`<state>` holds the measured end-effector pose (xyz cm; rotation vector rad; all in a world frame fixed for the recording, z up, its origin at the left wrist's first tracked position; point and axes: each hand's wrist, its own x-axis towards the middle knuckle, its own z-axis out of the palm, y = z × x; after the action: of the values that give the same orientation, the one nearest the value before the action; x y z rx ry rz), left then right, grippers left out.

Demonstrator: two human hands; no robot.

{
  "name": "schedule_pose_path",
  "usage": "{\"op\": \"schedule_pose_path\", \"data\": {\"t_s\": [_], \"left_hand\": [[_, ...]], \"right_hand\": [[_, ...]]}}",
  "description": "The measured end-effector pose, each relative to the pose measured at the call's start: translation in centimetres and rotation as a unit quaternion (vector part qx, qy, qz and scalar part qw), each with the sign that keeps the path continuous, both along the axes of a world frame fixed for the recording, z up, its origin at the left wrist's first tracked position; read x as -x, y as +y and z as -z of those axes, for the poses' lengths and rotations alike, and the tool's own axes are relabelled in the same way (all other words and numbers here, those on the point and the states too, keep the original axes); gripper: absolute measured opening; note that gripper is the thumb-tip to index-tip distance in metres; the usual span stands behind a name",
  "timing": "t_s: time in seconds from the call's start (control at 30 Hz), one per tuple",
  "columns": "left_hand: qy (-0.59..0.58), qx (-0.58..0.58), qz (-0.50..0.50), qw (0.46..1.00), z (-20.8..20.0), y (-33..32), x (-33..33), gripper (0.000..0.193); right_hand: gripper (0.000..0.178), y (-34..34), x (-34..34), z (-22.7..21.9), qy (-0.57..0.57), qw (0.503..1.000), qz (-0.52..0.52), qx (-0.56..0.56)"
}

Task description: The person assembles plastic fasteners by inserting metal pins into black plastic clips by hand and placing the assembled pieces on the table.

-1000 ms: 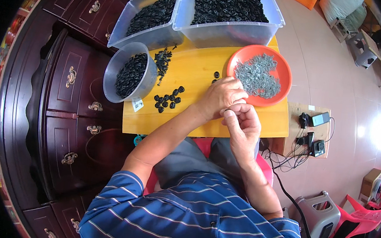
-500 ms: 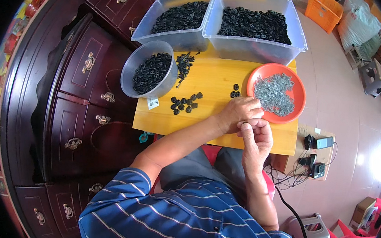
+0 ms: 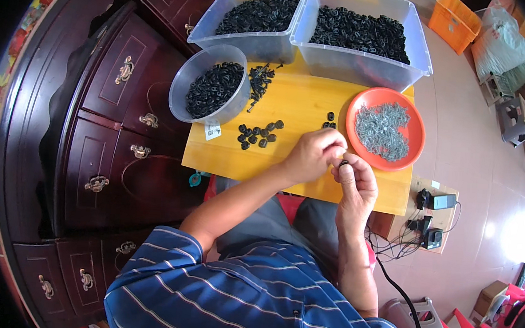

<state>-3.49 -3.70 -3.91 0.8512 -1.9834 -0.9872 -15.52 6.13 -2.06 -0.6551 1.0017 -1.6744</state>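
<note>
My right hand (image 3: 359,187) pinches a small black plastic piece (image 3: 344,163) between thumb and forefinger, over the near right part of the yellow table (image 3: 304,105). Close beside it, my left hand (image 3: 312,157) has its fingers pressed together; what they hold, if anything, is too small to make out. Just beyond both hands stands an orange-red plate (image 3: 419,142) heaped with small silvery metal pieces (image 3: 381,131). A few black oval pieces (image 3: 331,117) with openings lie left of the plate, partly hidden by my left hand. Farther left, several dark rounded pieces (image 3: 263,133) lie loosely grouped.
A round clear tub (image 3: 241,101) of black pieces stands at the table's left, beside black stemmed parts (image 3: 260,82). Two clear bins (image 3: 356,65) (image 3: 253,43) of black pieces stand at the back. A dark cabinet (image 3: 116,146) borders the left; cables and devices (image 3: 432,236) lie right.
My hands have drawn slightly apart, my left hand moving a little to the left. The black piece in my right fingers now shows. The whole view has shifted slightly.
</note>
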Motion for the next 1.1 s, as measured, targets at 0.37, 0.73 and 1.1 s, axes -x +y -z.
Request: {"op": "schedule_pose_path", "data": {"t_s": [0.37, 0.73, 1.1], "left_hand": [[0.034, -0.150, 0.008, 0.988, -3.9, 3.2, -3.8, 0.005], [0.025, -0.111, 0.013, 0.993, -3.7, 3.6, -3.4, 0.006], [0.009, -0.122, 0.009, 0.992, -5.3, 3.9, -2.8, 0.011]], "right_hand": [[0.011, 0.0, 0.0, 0.9, 0.020, 0.998, -0.046, -0.049], [0.017, -0.1, -0.3, 1.2, -0.052, 0.997, -0.058, -0.021], [0.014, 0.0, 0.0, 1.2, -0.040, 0.997, -0.053, -0.029]]}}
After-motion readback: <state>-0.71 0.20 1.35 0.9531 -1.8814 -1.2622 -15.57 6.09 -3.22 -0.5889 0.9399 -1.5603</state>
